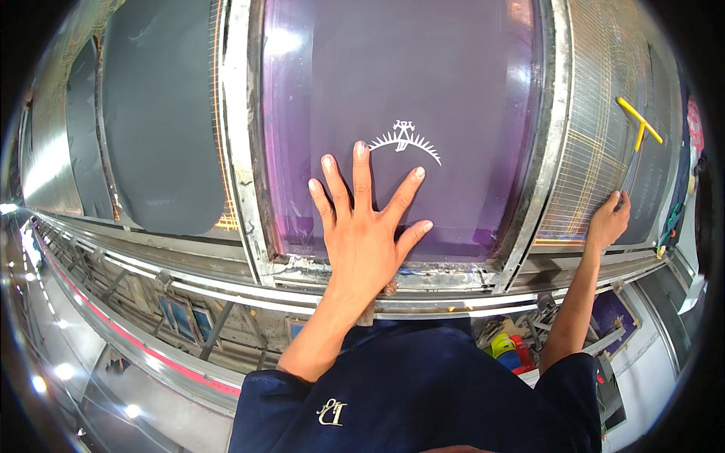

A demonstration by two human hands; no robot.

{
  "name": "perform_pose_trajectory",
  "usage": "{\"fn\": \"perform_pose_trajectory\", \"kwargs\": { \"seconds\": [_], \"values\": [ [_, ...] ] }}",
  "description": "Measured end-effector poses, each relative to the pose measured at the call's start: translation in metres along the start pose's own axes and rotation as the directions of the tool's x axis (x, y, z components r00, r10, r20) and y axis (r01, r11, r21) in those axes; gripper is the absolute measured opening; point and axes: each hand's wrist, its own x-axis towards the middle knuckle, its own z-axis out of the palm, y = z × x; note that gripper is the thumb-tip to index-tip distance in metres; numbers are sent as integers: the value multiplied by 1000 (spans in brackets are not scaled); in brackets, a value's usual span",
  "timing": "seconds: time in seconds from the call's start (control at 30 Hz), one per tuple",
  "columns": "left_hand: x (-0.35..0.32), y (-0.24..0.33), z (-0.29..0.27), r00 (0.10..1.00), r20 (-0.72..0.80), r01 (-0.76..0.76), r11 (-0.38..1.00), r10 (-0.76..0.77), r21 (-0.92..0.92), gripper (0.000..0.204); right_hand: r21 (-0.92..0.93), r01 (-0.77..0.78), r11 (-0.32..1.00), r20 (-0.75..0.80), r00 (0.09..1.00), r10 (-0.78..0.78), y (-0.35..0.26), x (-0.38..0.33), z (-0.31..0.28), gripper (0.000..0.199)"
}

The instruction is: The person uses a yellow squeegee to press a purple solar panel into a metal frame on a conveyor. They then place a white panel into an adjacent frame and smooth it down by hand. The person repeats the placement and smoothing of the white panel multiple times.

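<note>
Fingers spread wide, my left hand lies palm down on a purple printing screen, just below a white spiky arc design. A metal frame surrounds the screen. Over at the right, my right hand is closed at the lower end of a thin grey shaft. That shaft belongs to a T-shaped tool with a yellow head, which points away from me over a dark panel. The fingers partly hide the shaft's end.
Dark flat panels lie on the table to the left, with orange-lined strips beside the frame. A metal rail runs along the near edge. Below it, at the right, sit yellow and red containers among loose tools.
</note>
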Motion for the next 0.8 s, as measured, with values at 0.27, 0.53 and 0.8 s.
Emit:
{"fn": "perform_pose_trajectory", "kwargs": {
  "seconds": [0.27, 0.53, 0.8],
  "values": [
    [0, -4, 3, 999, 31, -23, 1000, 23, -7, 64, 57, -70, 996, 10, 998, 69, 1, -3, 0, 44],
    [-4, -7, 0, 994, 15, -109, 994, 110, -20, 65, 126, -129, 984, -44, 990, 136, 0, -9, -3, 37],
    [-3, -44, -93, 972, -190, -225, 795, 141, -564, 59, 829, 51, 557, 34, 989, -141, -105, -38, -107, 25]
  ]
}}
